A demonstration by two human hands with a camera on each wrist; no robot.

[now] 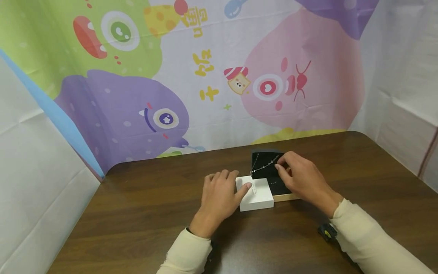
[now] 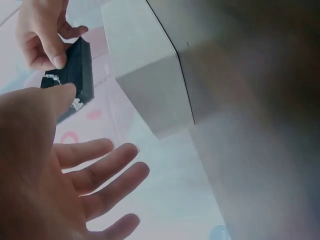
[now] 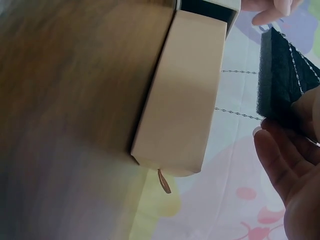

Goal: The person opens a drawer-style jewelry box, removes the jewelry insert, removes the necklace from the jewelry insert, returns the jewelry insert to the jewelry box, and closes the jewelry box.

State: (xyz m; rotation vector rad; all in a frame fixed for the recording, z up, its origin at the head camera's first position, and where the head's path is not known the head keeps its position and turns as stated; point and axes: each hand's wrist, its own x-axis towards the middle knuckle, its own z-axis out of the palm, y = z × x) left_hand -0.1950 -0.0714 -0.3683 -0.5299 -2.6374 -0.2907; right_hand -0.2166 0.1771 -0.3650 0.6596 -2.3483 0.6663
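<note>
A black foam pad (image 1: pixel 259 160) with a thin silver chain necklace (image 3: pixel 295 67) across it is tilted up above a jewellery box. My right hand (image 1: pixel 304 179) pinches the pad between thumb and fingers at its right edge. Two strands of chain run from the pad down toward the tan inner drawer (image 3: pixel 182 90), which sticks out of the white outer sleeve (image 1: pixel 256 196). The left hand (image 1: pixel 220 194) is at the sleeve's left side, fingers spread and loosely straight. Its thumb lies over the sleeve's top in the head view; whether it touches I cannot tell.
The box lies on a dark brown wooden table (image 1: pixel 143 220). A small ribbon tab (image 3: pixel 164 182) hangs from the drawer's end. Behind the table's far edge hangs a cartoon-printed curtain (image 1: pixel 212 125), with pale cloth on both sides.
</note>
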